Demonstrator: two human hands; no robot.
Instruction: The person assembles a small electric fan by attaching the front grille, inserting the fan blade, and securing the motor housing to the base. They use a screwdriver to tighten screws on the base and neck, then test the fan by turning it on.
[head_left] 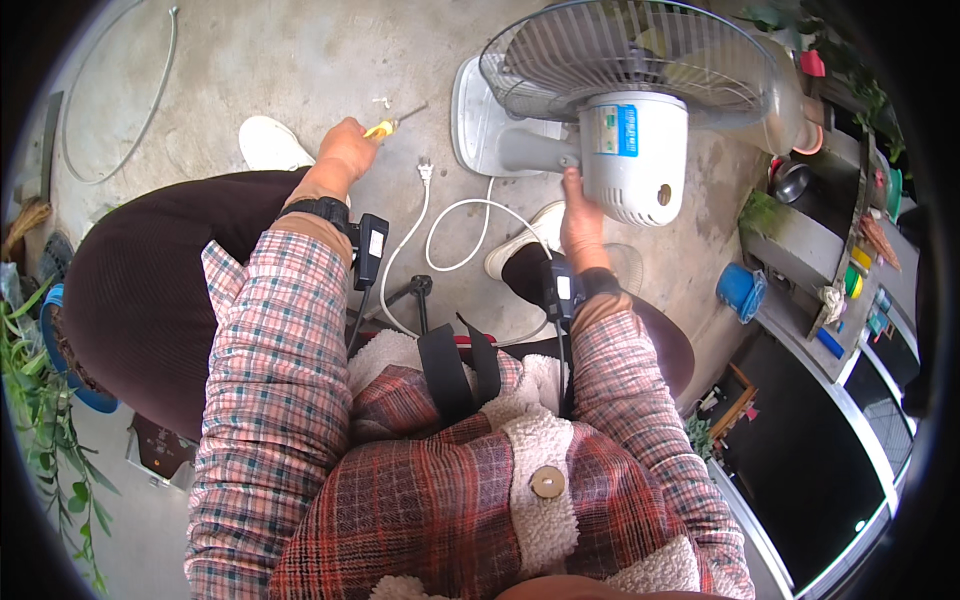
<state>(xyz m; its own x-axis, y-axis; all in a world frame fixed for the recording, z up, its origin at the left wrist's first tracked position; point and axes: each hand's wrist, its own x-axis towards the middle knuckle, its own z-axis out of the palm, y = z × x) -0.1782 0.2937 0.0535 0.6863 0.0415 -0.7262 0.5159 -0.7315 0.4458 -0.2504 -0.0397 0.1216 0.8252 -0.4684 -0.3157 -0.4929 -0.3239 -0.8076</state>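
Observation:
My left hand [347, 152] is closed around the yellow handle of a screwdriver [381, 130], its thin metal shaft pointing up and to the right above the concrete floor. To the right is a white electric fan [640, 190] with a wire cage. My right hand [581, 222] grips it beside the motor housing, thumb up at the grey neck and the other fingers mostly hidden. The fan's pale base [472, 110] stands to the left of the neck. A white power cord [447, 262] loops below, with its plug [425, 170] lying between my hands.
A blue bucket [740, 290] stands at right, near a concrete trough [795, 235]. A potted plant [85, 385] is at left. My white shoes [270, 143] rest on the floor, and a pale hose [150, 120] curves at upper left.

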